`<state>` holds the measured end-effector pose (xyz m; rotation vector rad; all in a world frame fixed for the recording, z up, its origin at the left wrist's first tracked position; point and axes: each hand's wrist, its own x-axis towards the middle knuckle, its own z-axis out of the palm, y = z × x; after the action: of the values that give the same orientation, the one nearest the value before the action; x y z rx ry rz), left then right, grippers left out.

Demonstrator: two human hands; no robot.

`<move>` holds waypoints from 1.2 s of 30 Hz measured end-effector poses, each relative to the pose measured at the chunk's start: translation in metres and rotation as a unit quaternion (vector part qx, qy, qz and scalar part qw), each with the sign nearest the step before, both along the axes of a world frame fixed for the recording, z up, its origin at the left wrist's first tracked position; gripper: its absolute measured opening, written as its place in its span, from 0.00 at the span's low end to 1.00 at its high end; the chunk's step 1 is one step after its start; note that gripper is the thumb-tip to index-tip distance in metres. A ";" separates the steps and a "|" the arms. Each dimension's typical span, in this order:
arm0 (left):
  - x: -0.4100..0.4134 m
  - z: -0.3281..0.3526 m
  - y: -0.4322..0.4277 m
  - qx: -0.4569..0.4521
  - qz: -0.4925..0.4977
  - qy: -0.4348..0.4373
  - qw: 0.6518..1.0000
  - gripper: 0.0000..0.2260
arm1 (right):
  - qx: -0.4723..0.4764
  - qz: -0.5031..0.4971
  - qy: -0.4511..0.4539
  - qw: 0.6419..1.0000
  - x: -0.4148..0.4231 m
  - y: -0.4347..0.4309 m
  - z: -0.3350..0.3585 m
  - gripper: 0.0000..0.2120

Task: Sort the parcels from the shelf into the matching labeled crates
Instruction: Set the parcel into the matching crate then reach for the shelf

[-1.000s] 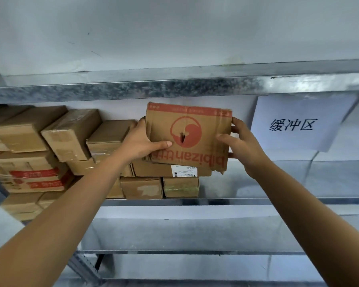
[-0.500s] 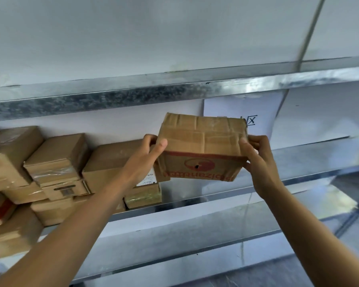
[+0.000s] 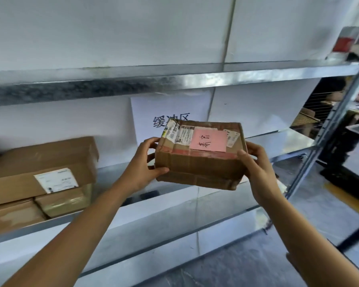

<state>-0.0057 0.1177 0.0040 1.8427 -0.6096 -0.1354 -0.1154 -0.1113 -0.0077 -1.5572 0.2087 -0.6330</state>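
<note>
"Reporting position first: where is the parcel (image 3: 199,162) now?" asks the supervisor.

"Off the shelf (image 3: 278,141), held in the air just in front of and below the paper sign (image 3: 164,106), hiding the sign's lower edge. The left hand (image 3: 142,162) is curled round its left end and the right hand (image 3: 257,168) is clamped on its right end."

"Change over the last second?"

"It has been lifted clear of the stacked boxes (image 3: 42,168), which now lie well left of the sign, and tipped over. The red-logo face no longer shows. The top carries shipping slips and a pink label (image 3: 208,140) with handwritten characters."

"Consequence?"

"In my judgement the pick is done and the label is exposed for reading. Matching it to a crate comes next. No crate is in view."
</note>
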 end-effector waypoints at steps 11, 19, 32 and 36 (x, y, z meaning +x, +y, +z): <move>-0.051 -0.019 -0.136 -0.063 -0.052 -0.040 0.996 0.26 | 0.070 -0.054 0.027 0.996 -0.085 -0.115 -0.014 0.36; -0.083 -0.021 -0.224 -0.073 -0.193 -0.011 0.978 0.24 | 0.235 -0.151 -0.015 0.960 -0.139 -0.176 -0.015 0.19; -0.053 -0.027 -0.402 -0.074 -0.318 0.043 0.944 0.22 | 0.159 -0.259 0.035 0.952 -0.182 -0.299 -0.013 0.10; -0.042 -0.019 -0.477 -0.146 -0.290 0.089 0.942 0.18 | 0.200 -0.226 0.044 0.952 -0.186 -0.341 -0.011 0.21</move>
<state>-0.0482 -0.3593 -0.0146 1.3053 -0.9740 -0.5650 -0.3015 -0.4520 -0.0182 -1.1457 0.7311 -0.8187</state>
